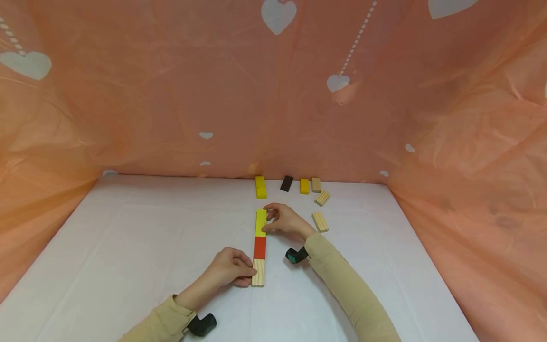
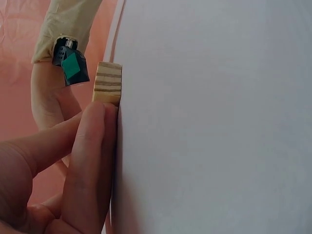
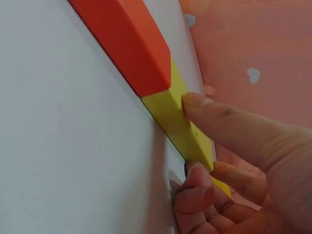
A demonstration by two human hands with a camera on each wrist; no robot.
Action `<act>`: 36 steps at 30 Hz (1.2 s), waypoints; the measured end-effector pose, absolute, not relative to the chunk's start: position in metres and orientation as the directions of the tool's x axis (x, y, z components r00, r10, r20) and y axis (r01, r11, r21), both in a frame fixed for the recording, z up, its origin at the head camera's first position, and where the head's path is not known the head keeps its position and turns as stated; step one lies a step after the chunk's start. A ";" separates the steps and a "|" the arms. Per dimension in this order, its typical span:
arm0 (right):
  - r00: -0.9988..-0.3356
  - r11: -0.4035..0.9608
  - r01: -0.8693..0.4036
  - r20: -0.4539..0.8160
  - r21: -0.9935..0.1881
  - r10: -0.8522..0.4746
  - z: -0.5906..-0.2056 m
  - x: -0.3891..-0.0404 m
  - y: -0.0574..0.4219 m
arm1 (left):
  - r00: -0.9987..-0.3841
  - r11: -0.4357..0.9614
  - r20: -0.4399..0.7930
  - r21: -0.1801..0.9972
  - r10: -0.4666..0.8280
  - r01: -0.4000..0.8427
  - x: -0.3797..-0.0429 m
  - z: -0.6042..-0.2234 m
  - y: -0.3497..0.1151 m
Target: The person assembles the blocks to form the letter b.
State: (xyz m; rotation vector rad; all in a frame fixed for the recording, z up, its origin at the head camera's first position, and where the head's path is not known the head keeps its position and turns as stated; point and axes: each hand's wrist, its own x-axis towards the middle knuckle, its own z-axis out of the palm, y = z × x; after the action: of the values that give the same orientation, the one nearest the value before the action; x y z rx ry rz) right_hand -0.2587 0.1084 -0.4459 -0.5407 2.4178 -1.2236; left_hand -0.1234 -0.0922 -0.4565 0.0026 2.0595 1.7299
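Observation:
Three blocks lie end to end in a straight line on the white table: a yellow block (image 1: 261, 219) at the far end, a red block (image 1: 259, 248) in the middle and a plain striped wooden block (image 1: 259, 276) nearest me. My left hand (image 1: 231, 268) holds the plain block, thumb on its top and fingers along its left side. With thumb and fingers my right hand (image 1: 285, 221) grips the yellow block. In the right wrist view the thumb touches the top of the yellow block (image 3: 168, 114), and a finger bends round its far end.
Beyond the row lies another yellow block (image 1: 260, 187). To its right are a black block (image 1: 287, 184), an orange-yellow block (image 1: 304, 186), a tan block (image 1: 316, 185) and two striped wooden blocks (image 1: 320, 222). Orange cloth (image 1: 239, 104) walls the table's back and sides.

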 end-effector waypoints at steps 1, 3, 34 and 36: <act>-0.854 0.545 -0.164 -0.158 -0.822 -0.495 -0.446 -0.259 0.109 | -0.899 0.217 -0.335 0.935 0.282 -0.281 -0.123 -0.457 -0.092; -0.850 0.543 -0.154 -0.169 -0.826 -0.499 -0.447 -0.259 0.110 | -0.898 0.219 -0.339 0.933 0.280 -0.284 -0.123 -0.458 -0.092; -0.868 0.375 0.195 -0.337 -0.906 -0.365 -0.406 -0.323 0.113 | -0.900 0.227 -0.318 0.939 0.297 -0.257 -0.123 -0.458 -0.094; -0.866 0.372 0.205 -0.345 -0.905 -0.363 -0.407 -0.326 0.111 | -0.901 0.223 -0.312 0.942 0.301 -0.251 -0.122 -0.457 -0.094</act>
State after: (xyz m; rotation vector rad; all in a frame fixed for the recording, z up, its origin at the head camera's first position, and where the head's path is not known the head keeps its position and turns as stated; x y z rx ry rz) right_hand -0.3261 0.1108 -0.4072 -0.1363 2.1414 -1.5161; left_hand -0.1222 -0.0939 -0.4572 0.0457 2.0719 1.7224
